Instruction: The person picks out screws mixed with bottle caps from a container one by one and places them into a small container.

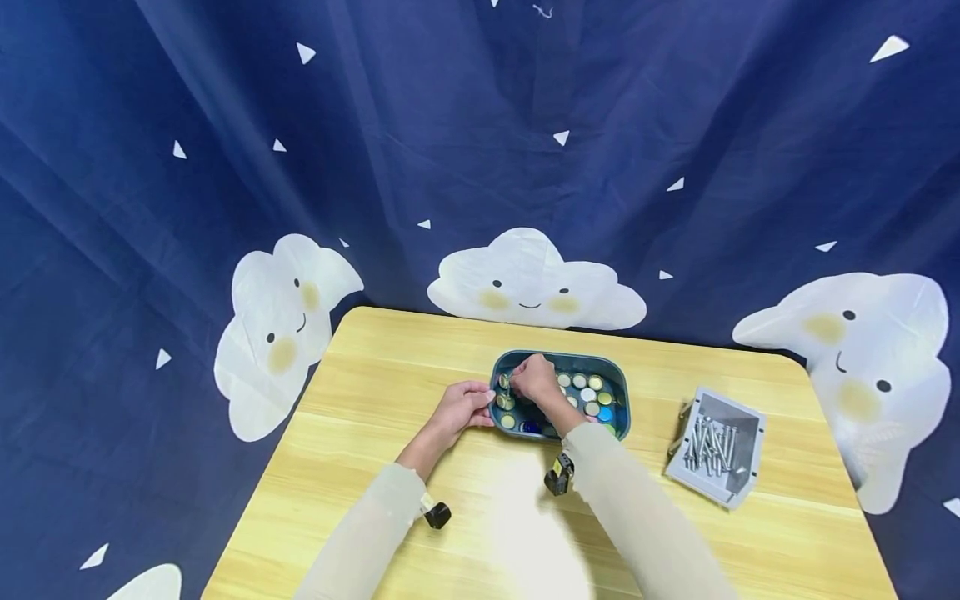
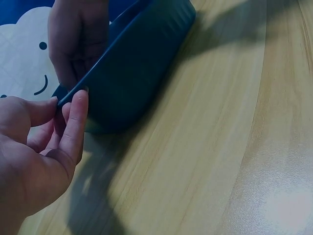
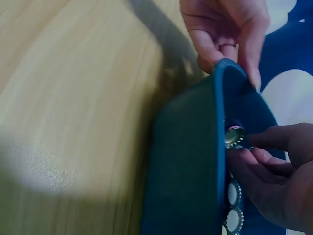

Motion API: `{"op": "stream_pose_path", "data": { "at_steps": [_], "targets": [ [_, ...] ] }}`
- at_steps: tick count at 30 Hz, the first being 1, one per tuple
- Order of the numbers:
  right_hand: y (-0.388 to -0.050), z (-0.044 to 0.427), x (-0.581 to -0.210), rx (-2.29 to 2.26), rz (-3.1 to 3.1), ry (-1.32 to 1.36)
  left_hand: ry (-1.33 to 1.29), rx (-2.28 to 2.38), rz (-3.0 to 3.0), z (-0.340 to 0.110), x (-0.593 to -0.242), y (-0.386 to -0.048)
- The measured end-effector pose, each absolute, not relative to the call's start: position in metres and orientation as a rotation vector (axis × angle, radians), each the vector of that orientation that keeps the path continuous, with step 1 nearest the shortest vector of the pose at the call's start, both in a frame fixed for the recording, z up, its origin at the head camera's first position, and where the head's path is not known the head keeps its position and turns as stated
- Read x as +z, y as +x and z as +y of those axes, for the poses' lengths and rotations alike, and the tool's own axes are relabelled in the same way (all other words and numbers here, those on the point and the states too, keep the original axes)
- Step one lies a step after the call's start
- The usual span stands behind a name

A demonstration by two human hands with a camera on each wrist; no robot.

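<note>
A dark teal tray [image 1: 624, 392] with rounded corners sits on the table and holds several bottle caps [image 1: 588, 395], many with their pale insides up. My left hand [image 1: 459, 410] pinches the rim at the tray's left end, thumb on one side and fingers on the other, as the left wrist view shows. Inside the tray, towards that same end, is my right hand [image 1: 536, 379]. In the right wrist view its fingertips pinch the edge of a tilted bottle cap [image 3: 235, 134]. That hand and its forearm hide part of the tray's middle.
To the right stands a grey plastic bin [image 1: 750, 446] with several metal bolts [image 1: 711, 446] in it. The wooden table [image 1: 360, 375] meets a blue curtain [image 1: 487, 150] with cloud prints along its back edge.
</note>
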State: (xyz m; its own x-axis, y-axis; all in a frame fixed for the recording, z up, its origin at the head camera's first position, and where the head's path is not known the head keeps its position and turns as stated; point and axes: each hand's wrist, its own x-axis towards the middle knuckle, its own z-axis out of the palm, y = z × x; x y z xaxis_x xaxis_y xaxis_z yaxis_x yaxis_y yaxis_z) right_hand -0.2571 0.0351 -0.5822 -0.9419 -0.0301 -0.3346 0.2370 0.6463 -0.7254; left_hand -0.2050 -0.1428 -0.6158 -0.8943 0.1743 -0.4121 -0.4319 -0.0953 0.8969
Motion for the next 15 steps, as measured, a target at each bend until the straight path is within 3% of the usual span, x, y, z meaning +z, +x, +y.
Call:
{"op": "stream_pose_path", "data": {
  "at_steps": [15],
  "targets": [
    [-0.261, 0.015, -0.596, -0.923, 2.701, 0.182, -0.275, 2.044, 1.792, -0.144, -0.618, -0.207]
  ]
}}
